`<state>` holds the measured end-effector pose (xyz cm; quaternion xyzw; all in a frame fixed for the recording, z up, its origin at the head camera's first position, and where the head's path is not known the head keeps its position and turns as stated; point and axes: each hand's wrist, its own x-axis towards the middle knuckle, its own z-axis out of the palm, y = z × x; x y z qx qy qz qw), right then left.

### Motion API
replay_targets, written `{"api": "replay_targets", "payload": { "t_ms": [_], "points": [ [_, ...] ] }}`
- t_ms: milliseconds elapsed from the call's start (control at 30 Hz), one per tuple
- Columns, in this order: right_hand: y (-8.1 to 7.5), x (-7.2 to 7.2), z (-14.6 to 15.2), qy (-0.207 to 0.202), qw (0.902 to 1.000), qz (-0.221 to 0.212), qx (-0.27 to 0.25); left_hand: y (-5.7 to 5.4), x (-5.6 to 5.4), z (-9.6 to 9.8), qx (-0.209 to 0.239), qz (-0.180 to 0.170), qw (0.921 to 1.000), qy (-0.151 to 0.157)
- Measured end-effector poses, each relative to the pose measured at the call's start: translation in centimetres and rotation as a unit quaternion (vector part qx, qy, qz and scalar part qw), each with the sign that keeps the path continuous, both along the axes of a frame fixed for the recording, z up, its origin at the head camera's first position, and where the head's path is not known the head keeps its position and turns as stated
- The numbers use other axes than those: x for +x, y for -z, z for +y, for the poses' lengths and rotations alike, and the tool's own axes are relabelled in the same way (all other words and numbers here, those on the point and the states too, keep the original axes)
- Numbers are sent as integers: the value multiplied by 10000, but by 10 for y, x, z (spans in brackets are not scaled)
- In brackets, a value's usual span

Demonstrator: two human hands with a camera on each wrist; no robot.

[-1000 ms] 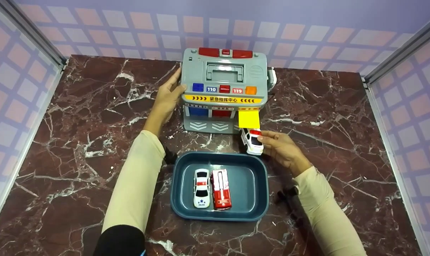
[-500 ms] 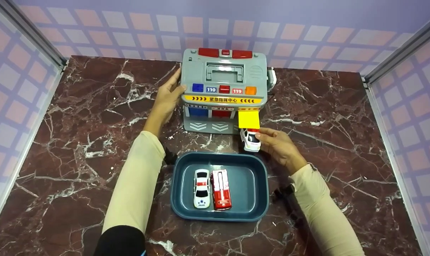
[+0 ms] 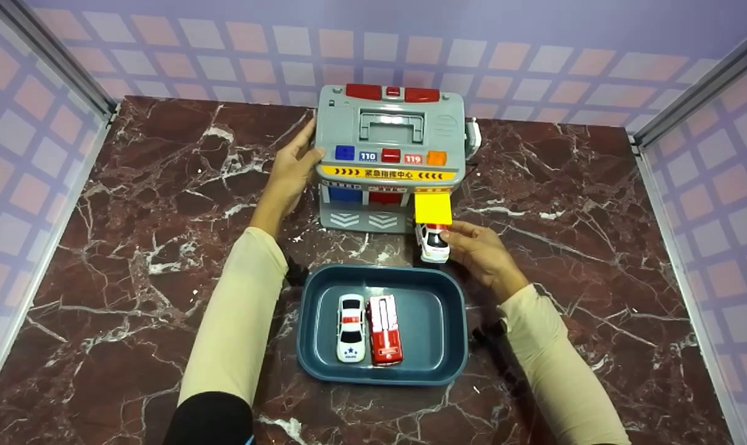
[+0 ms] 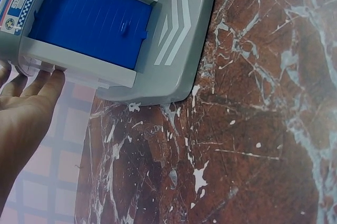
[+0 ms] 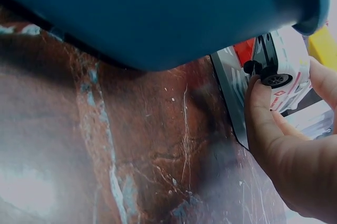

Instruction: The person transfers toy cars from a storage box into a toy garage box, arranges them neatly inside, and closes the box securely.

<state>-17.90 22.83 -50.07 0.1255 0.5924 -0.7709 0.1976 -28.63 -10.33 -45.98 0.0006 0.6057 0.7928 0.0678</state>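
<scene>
A grey toy emergency station stands near the back wall, its yellow door raised over the right bay. In the head view my left hand steadies the station's left side, thumb at the roof's front corner. The left wrist view shows those fingers extended against the side wall, beside the blue door. My right hand pinches a white toy ambulance between thumb and fingers. Its rear is hidden under the yellow door; its front points toward me. The right wrist view shows a wheel and underside of the ambulance.
A dark teal tub stands in front of the station. In it lie a white toy police car and a red-and-white toy fire truck. All rests on a brown marbled surface, with checked walls around.
My right hand has moved the ambulance slightly left and back, so more of its rear is under the yellow door. My left hand has stayed in place.
</scene>
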Motion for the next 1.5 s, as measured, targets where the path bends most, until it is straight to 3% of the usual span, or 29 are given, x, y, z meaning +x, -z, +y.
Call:
{"api": "replay_targets", "payload": {
  "t_ms": [367, 767, 1000, 1500],
  "points": [
    [0, -1, -6, 240, 9996, -18, -115, 0, 1, 0, 43, -28, 10000, 12],
    [1, -5, -8, 311, 9995, -1, 94, -1, 1, 1, -26, 124, 9999, 29],
    [1, -4, -9, 317, 9995, 55, -55, 0, 0, 1, -81, 320, 9994, 34],
    [2, -5, -13, 371, 9986, 340, 138, 2, -1, 1, -53, 206, 9998, 0]
  ]
}}
